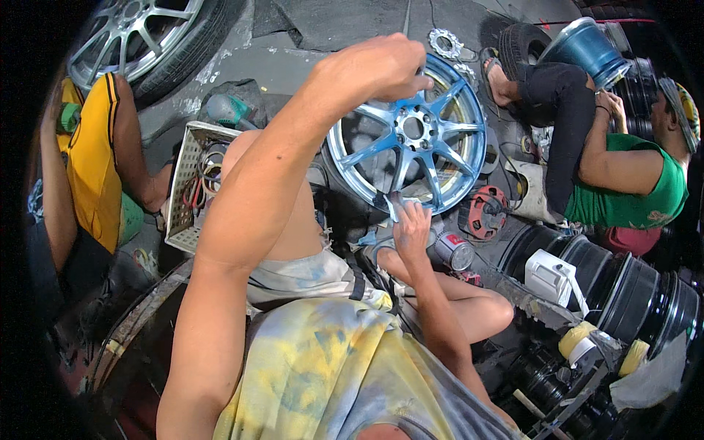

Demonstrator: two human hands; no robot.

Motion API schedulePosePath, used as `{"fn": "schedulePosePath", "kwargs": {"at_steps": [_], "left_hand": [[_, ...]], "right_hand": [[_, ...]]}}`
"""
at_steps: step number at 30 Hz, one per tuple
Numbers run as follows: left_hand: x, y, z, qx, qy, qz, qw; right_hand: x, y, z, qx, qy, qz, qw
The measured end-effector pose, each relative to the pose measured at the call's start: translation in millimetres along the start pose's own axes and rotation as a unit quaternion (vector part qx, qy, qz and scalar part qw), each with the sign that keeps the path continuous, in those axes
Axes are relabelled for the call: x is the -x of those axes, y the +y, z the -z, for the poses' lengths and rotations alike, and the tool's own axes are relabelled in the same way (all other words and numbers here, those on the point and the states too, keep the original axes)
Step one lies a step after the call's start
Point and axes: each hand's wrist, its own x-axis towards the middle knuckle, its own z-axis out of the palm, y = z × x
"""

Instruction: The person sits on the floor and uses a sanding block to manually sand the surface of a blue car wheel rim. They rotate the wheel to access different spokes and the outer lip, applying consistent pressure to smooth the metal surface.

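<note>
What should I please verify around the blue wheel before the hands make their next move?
1. Left hand at the blue wheel's far edge: ok; its exact grip, cannot tell.
2. Right hand holding the pale cloth at the near edge: ok.
3. Even colour on the spokes: cannot tell; pale patches show, perhaps glare.
4. Can beside the right forearm firmly closed: cannot tell.
5. Co-worker's hands away from this wheel: ok; they are by the blue barrel-shaped rim.
6. Tools kept in the basket, off the wheel: ok.
</note>
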Motion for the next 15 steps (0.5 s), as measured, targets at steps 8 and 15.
{"fn": "schedulePosePath", "kwargs": {"at_steps": [8, 15], "left_hand": [[-4, -15, -18, -0.031, -0.010, 0.010, 0.999], [8, -41, -24, -0.055, -0.060, 0.045, 0.996]], "right_hand": [[-16, -18, -20, -0.009, 0.096, -0.131, 0.987], [7, -28, -21, -0.025, 0.100, -0.134, 0.986]]}}
